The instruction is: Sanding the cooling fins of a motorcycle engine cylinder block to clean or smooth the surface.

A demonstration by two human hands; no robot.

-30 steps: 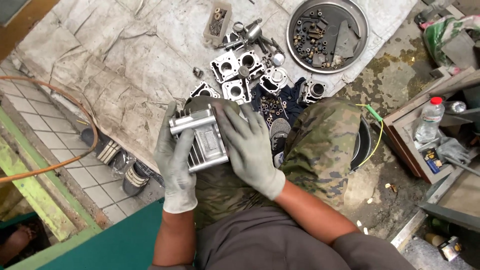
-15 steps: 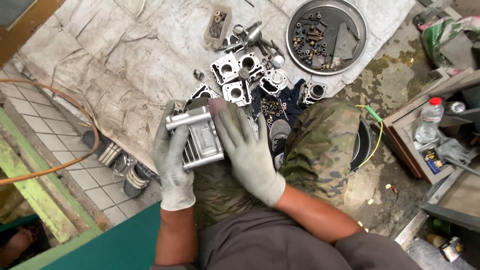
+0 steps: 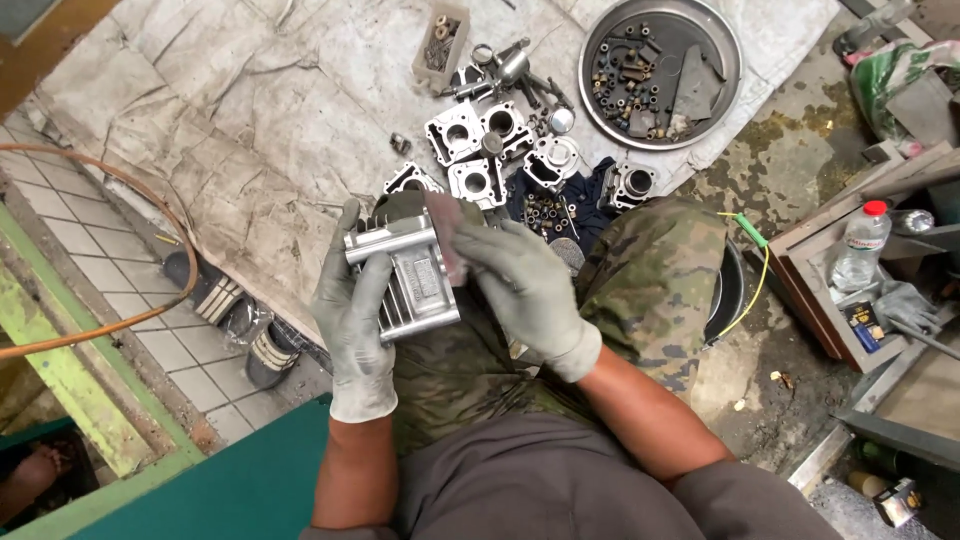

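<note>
Grey canvas sheeting (image 3: 250, 130) covered the floor, carrying a round metal pan (image 3: 725, 60) of small parts. Over the lap, the gloved left hand (image 3: 352, 320) clasped a finned silver cylinder block (image 3: 415, 275); right hand (image 3: 525, 290) pressed a pad (image 3: 447, 228) against it.

Single head-worn view, looking steeply down — close over the lap and gloved hands (near centre), floor cloth (image 3: 250, 130) and round tray (image 3: 600, 120) farther ahead
</note>
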